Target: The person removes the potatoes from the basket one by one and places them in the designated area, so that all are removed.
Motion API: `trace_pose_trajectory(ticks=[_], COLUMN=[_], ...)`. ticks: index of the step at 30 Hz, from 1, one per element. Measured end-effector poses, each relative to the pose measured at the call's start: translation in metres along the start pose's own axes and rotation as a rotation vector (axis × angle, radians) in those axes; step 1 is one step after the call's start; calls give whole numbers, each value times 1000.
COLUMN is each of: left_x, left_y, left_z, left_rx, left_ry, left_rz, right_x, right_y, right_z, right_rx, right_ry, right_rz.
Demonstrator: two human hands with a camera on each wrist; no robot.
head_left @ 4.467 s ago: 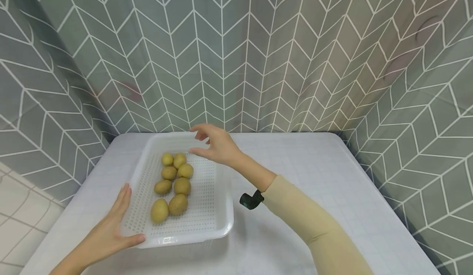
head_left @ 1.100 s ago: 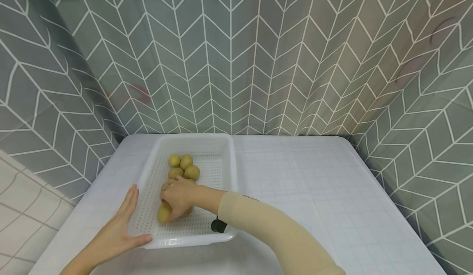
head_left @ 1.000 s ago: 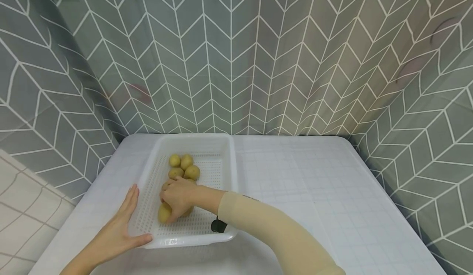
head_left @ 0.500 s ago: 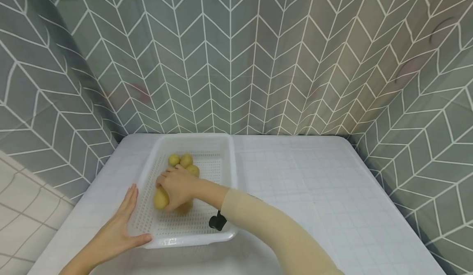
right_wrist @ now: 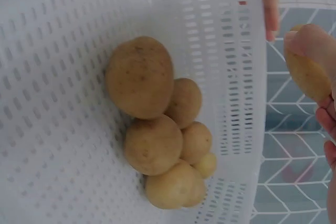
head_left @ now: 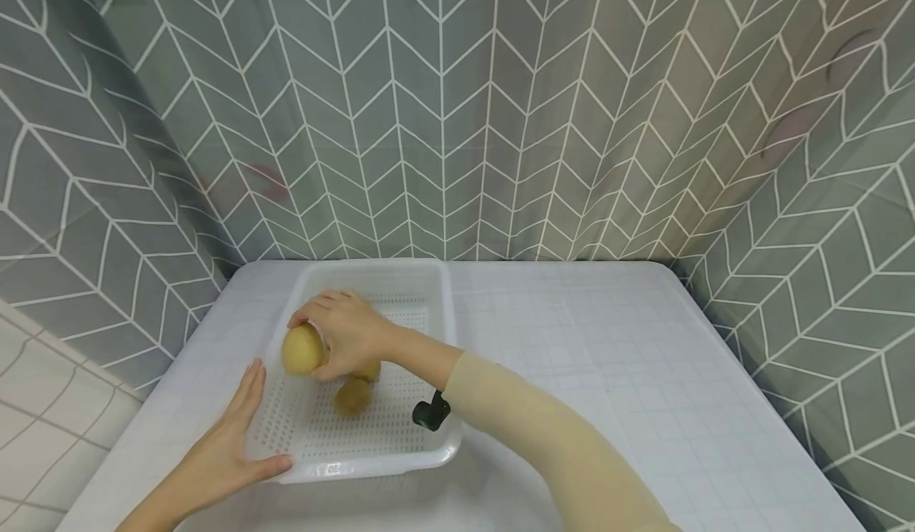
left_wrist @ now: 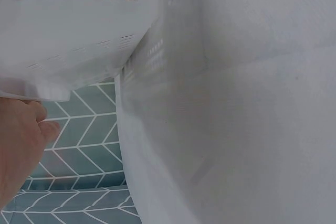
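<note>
In the head view the right hand [head_left: 346, 332] sits left of centre in the frame, above the white perforated basket [head_left: 436, 310], with its fingers curled round one potato [head_left: 301, 349] that it grips and holds clear of the basket floor. The right wrist view shows the same potato [right_wrist: 307, 74] at the right edge of the frame, pinched under a thumb, outside the basket's slotted wall [right_wrist: 239, 77] as that camera sees it. A beige sleeve [head_left: 557, 445] covers the forearm, running to the lower right of the head view, and a small black device [head_left: 431, 411] hangs under the wrist.

The left hand [head_left: 225, 449] lies in the lower left of the head view, fingers straight and relaxed, palm flat against the basket's left side, with the thumb along the near rim; it holds nothing. In the left wrist view the hand [left_wrist: 21, 145] appears at the lower left edge, just under the basket's corner [left_wrist: 79, 40].

The other potatoes [right_wrist: 157, 129] lie clustered and touching one another on the basket floor, in the middle of the right wrist view; in the head view only two of them [head_left: 353, 393] show below the right hand, the others hidden behind it. The basket rests on a white surface [head_left: 608, 357] that fills the lower half of the head view. Grey chevron-patterned walls [head_left: 457, 103] close in behind and at both sides
</note>
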State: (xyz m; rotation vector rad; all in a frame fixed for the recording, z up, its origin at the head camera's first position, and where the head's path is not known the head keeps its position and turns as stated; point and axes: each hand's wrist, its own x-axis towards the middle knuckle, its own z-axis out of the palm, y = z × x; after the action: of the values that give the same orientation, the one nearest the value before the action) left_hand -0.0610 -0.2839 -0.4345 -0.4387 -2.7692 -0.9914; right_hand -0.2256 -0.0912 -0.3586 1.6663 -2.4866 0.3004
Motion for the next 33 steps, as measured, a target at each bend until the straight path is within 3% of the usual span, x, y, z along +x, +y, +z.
trace_pose_trajectory(ticks=[18, 25, 33], left_x=[0, 0, 1], left_y=[-3, -4, -6], left_z=[2, 3, 4], left_rx=[19, 16, 39], left_ry=[22, 36, 73], left_rz=[32, 41, 118], right_x=[-18, -29, -44], right_y=[28, 43, 59], right_z=[-44, -54, -57], right_rx=[107, 112, 125], right_ry=[272, 290, 349], right_rz=[-37, 3, 22])
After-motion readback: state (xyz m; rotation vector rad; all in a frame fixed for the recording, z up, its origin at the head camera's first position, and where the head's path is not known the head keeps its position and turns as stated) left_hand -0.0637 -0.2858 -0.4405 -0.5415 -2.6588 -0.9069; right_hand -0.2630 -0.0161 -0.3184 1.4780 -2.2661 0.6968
